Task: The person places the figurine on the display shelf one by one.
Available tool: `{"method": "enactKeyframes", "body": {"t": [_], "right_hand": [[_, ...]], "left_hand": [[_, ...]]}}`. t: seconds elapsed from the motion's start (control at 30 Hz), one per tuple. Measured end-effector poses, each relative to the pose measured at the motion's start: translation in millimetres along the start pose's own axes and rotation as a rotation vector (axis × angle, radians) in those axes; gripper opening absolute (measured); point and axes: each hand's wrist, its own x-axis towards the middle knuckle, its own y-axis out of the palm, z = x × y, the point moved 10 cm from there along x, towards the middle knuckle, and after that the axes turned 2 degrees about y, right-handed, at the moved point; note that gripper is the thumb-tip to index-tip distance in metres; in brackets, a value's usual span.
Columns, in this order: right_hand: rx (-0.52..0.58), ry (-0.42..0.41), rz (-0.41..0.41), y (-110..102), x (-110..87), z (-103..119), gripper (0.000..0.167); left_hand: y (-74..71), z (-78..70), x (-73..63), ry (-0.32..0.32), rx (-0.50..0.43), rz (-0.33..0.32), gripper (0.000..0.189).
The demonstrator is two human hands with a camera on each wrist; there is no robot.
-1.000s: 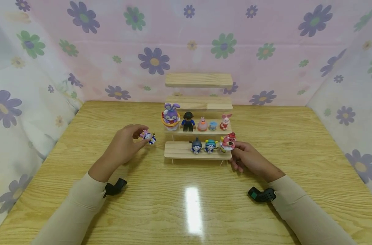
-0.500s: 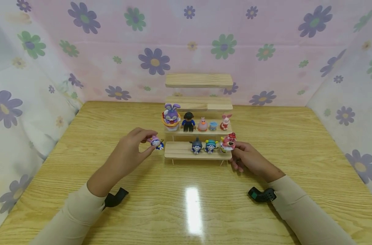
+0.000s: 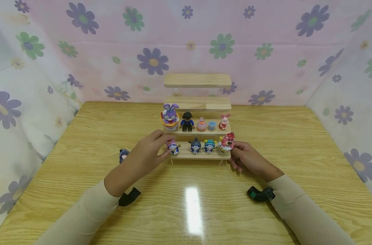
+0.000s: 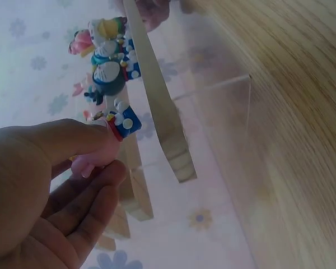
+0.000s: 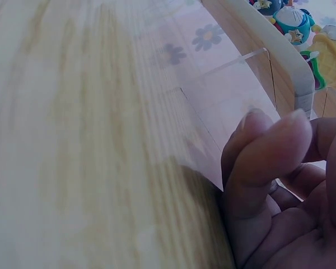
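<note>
My left hand (image 3: 146,151) pinches a small figurine with a pink hood (image 3: 172,147) between thumb and fingers. In the head view the figurine is upright at the left end of the bottom board of a stepped wooden display shelf (image 3: 186,154). In the left wrist view its blue body and white feet (image 4: 126,122) face the board. My right hand (image 3: 250,158) holds the right end of that bottom board, some fingers curled below it. Beside that hand stands a pink bear figurine (image 3: 227,143). A grey-hooded figurine (image 3: 195,146) and a teal-hooded figurine (image 3: 209,146) stand mid-board.
On the second board stand a purple rabbit figurine (image 3: 170,117), a dark-haired toy person (image 3: 187,122), a pink piglet figurine (image 3: 224,121) and other small figures. A dark-hooded figurine (image 3: 123,155) is on the table (image 3: 161,211), partly behind my left forearm.
My left hand has moved right with the pink-hooded figurine, from beside the shelf to the left end of the bottom board. The right hand has stayed in place.
</note>
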Motion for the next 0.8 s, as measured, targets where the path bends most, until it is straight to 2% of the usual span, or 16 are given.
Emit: {"method": "enactKeyframes", "body": {"t": [0.17,0.37,0.8], "right_hand": [[-0.002,0.001,0.002,0,-0.5,1,0.029],[-0.007,0.005,0.003,1,-0.7,0,0.027],[-0.036,0.013,-0.002,-1,-0.4,0,0.031]], "left_hand": [[9.7,-8.6,8.2,0.054,0.028,0.028,0.035],[15.9,-17.8,14.2,0.134,0.047,0.019,0.035],[22.7,-19.5,18.5,0.138,0.069,0.049,0.037]]}}
